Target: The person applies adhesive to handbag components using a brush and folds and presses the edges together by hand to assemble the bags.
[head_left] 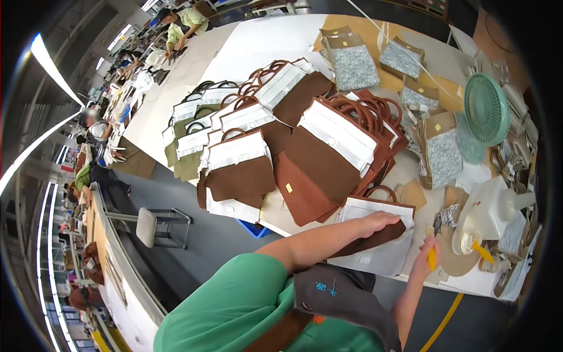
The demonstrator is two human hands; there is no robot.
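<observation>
Bag (384, 258) under the left hand (380, 221), brush (432, 258) in the right hand (423, 258)

The bag lies at the near edge of the worktop (264, 38), toward its near right corner, with its handle (381, 188) pointing away from the person and a brown flap (378, 237) across its white body. On the flap rests the left hand, fingers close together; whether they pinch the material, I cannot tell. The right hand's fingers are curled round the yellow grip of the brush, whose dark tip is near the bag, apart from it.

Brown bags (328, 141) overlap in heaps left of the bag, with green bags (190, 146) at the left end. Patterned bags (355, 67) lie beyond, toward the far edge. Near the right edge are a jug (487, 202), a yellow handle (483, 252) at its mouth, and a fan (485, 108). Below the near edge shows a blue bin (255, 230); a co-worker (187, 23) is at the worktop's far left end
</observation>
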